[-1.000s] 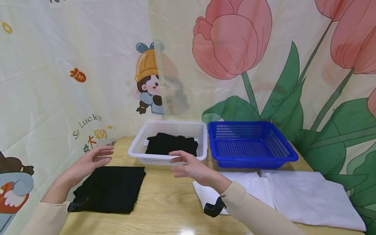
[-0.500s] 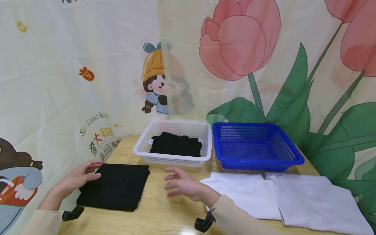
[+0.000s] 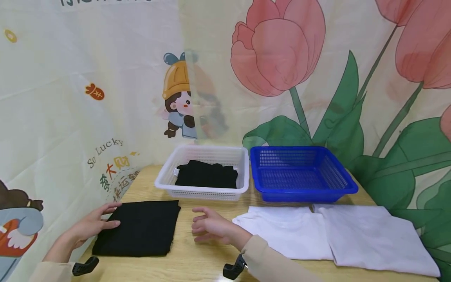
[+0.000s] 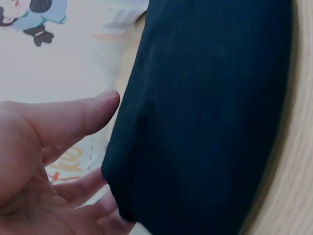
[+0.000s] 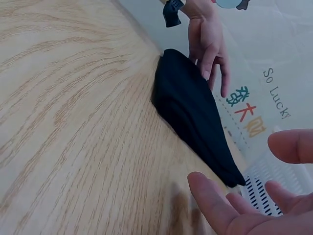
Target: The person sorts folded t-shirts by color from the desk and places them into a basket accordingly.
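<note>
I see the left hand (image 3: 93,225) lowered to the folded black cloth rectangle (image 3: 141,231), grip wide, contact unclear to me. The cloth lies along the pale wooden surface's (image 3: 192,268) left edge. The right hand (image 3: 218,228) has dropped nearer, grip loosely wide, holding nothing; both now flank the cloth, seemingly placed around it.

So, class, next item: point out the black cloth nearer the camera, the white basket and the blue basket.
Nearer black cloth (image 3: 139,229): head view, middle of its upper surface.
White basket (image 3: 206,194): head view, outside of its front wall.
Blue basket (image 3: 289,178): head view, bare inner floor.
</note>
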Motion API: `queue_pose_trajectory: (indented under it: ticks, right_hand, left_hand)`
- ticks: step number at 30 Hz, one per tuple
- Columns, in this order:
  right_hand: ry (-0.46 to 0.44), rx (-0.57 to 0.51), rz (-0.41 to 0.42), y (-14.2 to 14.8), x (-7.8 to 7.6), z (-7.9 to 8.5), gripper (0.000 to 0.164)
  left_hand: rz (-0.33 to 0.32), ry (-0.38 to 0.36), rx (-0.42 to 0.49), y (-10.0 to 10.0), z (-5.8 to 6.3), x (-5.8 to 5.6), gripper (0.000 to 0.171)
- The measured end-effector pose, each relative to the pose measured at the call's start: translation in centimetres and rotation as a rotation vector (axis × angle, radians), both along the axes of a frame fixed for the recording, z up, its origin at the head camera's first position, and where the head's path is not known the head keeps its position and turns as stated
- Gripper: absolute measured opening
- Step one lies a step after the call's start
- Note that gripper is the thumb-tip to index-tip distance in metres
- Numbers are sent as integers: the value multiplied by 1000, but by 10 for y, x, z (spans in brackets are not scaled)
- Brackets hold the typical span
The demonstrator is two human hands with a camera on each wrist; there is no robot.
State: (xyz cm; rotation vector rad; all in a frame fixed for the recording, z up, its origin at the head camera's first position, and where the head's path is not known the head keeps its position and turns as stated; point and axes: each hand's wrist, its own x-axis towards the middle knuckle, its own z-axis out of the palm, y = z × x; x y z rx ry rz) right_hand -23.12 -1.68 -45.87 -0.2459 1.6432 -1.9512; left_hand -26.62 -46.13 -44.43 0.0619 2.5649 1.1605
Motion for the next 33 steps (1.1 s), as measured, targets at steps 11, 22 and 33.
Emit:
queue_pose_trajectory:
  ticks: [11,22,33]
  right_hand:
    - [-73,-43,-36,-20,-6,-12,70]
    - [-119,-62,-84,-32,-2,-11,77]
    - [-88,24,-74,-39,-6,-11,75]
  left_hand:
    - [-70,-53,86,18,-5,6,80]
    - [-162,-150,158,25,-9,7,78]
    - [-332,-271,490,21,-23,4,56]
